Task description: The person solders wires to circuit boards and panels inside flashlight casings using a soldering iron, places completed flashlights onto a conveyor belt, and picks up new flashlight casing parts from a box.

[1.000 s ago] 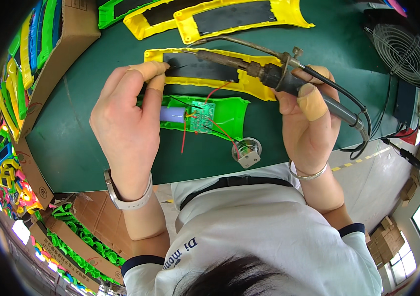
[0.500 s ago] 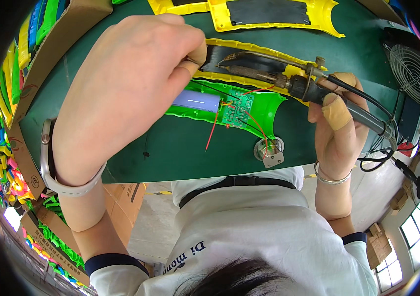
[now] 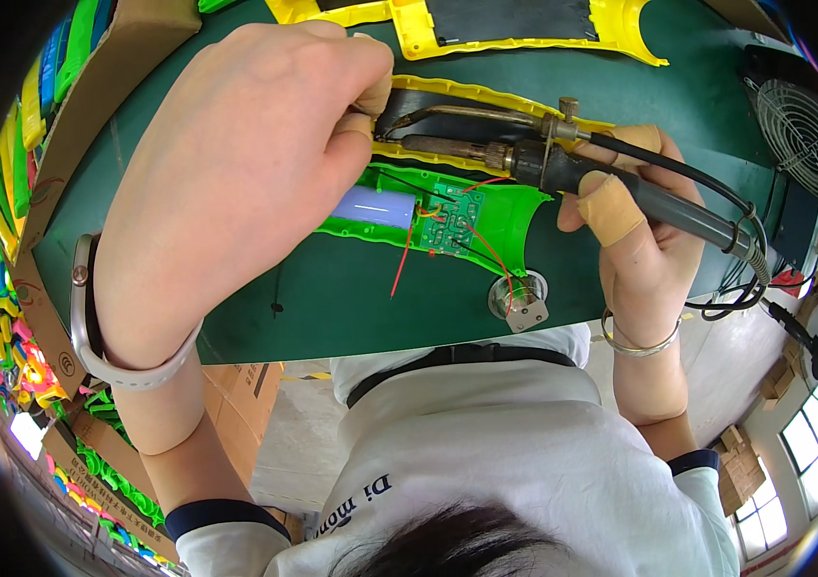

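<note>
My right hand (image 3: 642, 216), with tan tape on its fingers, grips a soldering iron (image 3: 683, 214) that has a thin feed tube (image 3: 471, 112) clamped along it. The iron's tip points left, close to my left fingertips. My left hand (image 3: 246, 154) is closed in a pinch; whatever is between its fingers is hidden. Below the iron lies a green plastic housing (image 3: 508, 213), holding a purple cylindrical battery (image 3: 375, 206) and a green circuit board (image 3: 450, 219) with red and black wires. Wires run to a round clear lamp part with a metal bracket (image 3: 526, 313).
A yellow housing (image 3: 457, 87) with a dark panel lies behind the iron; another yellow housing (image 3: 625, 29) is farther back. Cardboard boxes (image 3: 101, 106) of colourful parts line the left. A fan with a wire guard (image 3: 806, 135) stands at right, near cables (image 3: 760, 255).
The soldering iron and my right hand have shifted left, bringing the tip close to my left fingers. My left hand has moved only slightly; the view has shifted a little.
</note>
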Available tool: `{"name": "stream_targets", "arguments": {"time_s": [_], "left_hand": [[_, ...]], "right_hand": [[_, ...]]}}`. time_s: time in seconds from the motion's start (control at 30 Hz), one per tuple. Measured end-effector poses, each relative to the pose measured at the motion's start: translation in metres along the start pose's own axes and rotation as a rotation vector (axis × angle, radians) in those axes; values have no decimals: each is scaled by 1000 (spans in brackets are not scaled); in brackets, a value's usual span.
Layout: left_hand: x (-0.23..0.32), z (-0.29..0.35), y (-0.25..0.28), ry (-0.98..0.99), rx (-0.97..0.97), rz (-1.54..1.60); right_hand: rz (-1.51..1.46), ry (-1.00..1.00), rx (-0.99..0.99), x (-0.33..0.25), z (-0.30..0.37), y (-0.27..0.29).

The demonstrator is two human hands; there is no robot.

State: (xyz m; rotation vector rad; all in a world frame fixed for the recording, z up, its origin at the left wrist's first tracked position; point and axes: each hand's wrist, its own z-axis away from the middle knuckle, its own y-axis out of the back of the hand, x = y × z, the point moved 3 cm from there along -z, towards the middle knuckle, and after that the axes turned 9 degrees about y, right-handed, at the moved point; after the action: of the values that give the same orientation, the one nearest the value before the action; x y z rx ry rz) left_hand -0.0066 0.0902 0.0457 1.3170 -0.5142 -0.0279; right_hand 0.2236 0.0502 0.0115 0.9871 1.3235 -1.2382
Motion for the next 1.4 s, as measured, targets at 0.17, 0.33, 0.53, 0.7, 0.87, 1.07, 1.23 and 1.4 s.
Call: {"name": "stream_targets", "arguments": {"time_s": [0.17, 0.33, 0.53, 0.7, 0.87, 1.07, 1.23, 1.4], "left_hand": [[0, 1, 1, 19, -23, 24], [0, -1, 1, 25, -31, 30], [1, 0, 1, 25, -21, 16], [2, -1, 1, 12, -9, -6], [2, 0, 1, 28, -28, 19], [2, -1, 2, 31, -47, 8], [2, -1, 2, 31, -43, 17], [2, -1, 2, -3, -16, -7]], "right_hand": [[169, 20, -53, -2, -2, -2], [177, 13, -65, -2, -2, -4], [222, 37, -77, -4, -4, -4], [114, -10, -32, -3, -2, -2], [43, -9, 25, 0, -1, 3], [73, -22, -4, 0, 0, 5], [49, -16, 9, 1, 0, 5], [-163, 0, 49, 4, -1, 8]]}}
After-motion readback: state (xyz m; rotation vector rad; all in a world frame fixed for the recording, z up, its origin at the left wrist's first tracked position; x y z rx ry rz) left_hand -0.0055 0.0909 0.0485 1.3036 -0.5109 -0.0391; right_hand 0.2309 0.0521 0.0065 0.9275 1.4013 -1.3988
